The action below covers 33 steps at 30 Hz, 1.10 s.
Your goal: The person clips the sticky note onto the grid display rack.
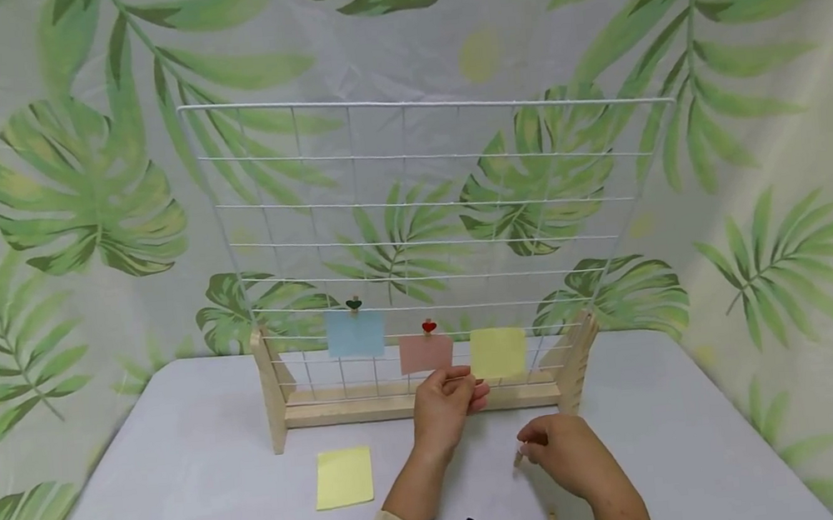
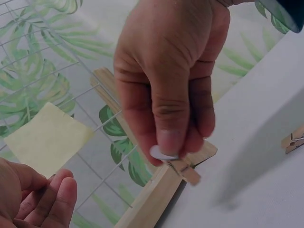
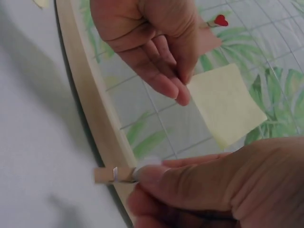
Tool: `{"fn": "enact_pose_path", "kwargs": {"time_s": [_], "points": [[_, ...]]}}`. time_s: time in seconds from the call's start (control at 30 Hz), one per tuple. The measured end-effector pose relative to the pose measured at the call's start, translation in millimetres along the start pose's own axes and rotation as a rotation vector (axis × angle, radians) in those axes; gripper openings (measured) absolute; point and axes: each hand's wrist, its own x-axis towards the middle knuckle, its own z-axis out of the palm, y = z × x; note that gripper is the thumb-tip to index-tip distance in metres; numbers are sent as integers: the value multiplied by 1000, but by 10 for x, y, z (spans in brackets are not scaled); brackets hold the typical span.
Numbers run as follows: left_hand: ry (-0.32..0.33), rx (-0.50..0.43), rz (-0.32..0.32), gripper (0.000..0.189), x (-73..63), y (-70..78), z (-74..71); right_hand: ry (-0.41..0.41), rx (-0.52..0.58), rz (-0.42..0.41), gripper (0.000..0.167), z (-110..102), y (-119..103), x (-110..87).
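My left hand [image 1: 442, 412] pinches a yellow sticky note [image 1: 499, 352] by its lower left corner, thumb against fingertips. The note stands in front of the wire grid [image 1: 432, 106], right of a pink note [image 1: 424, 354]. Over the table, lower and to the right, my right hand [image 1: 569, 453] pinches a small wooden clothespin [image 3: 105, 175]. A white round piece [image 2: 161, 153] shows at the clothespin's gripped end. A red heart clip [image 1: 429, 326] holds the pink note on the grid, and a dark green heart clip [image 1: 354, 304] holds a blue note [image 1: 356, 335].
The grid stands on a wooden base [image 1: 371, 411] with two uprights. A yellow note pad [image 1: 343, 478] lies on the white table [image 1: 204, 481] at the front left. Another clothespin [image 2: 294, 139] lies on the table near my right forearm. A leaf-patterned curtain [image 1: 93, 182] hangs behind.
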Motion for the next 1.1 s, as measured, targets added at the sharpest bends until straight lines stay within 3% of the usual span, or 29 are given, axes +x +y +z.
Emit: {"fn": "enact_pose_path", "kwargs": {"time_s": [0.2,0.57,0.8,1.1], "points": [[10,-1,9,22,18,-12,-17,100,3,-46,9,-5,-61,20],[51,-3,3,21,44,-60,13,432,-64,-211,11,-23,-143,10],[63,-12,-5,21,56,-57,14,597,-57,-252,10,-36,-131,25],[64,13,-7,21,53,-84,3,710,-62,-243,10,-64,-188,51]]}}
